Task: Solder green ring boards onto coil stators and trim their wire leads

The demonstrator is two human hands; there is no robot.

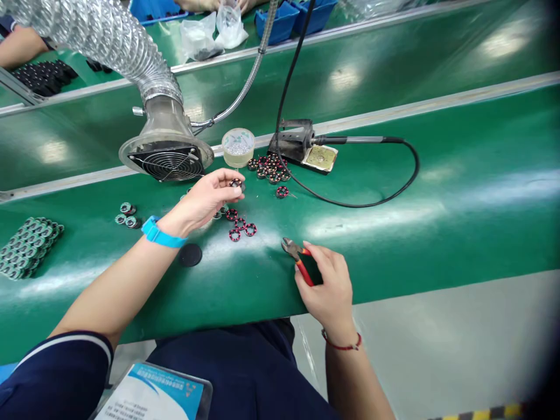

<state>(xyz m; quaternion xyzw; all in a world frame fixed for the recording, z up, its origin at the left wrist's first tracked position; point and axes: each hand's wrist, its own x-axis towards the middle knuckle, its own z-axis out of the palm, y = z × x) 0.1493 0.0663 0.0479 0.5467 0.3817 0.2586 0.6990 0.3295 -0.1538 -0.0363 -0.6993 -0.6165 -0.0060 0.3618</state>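
Ring coil (237,184), small, dark, round: pinched between thumb and fingers of my left hand (213,195), above the green counter (394,233). Right hand (331,284) grips red-handled cutters (297,256) near the front edge; open surface lies to their right.

Has tub (238,150) on bench (459,204) between fan (168,165) and soldering stand (289,143) (ring cluster (270,168) before it), parts stack (30,248) far left.

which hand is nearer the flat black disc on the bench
Left: the left hand, holding a small ring, is just beyond the black disc; the right hand, with the pliers, is farther off to its right.
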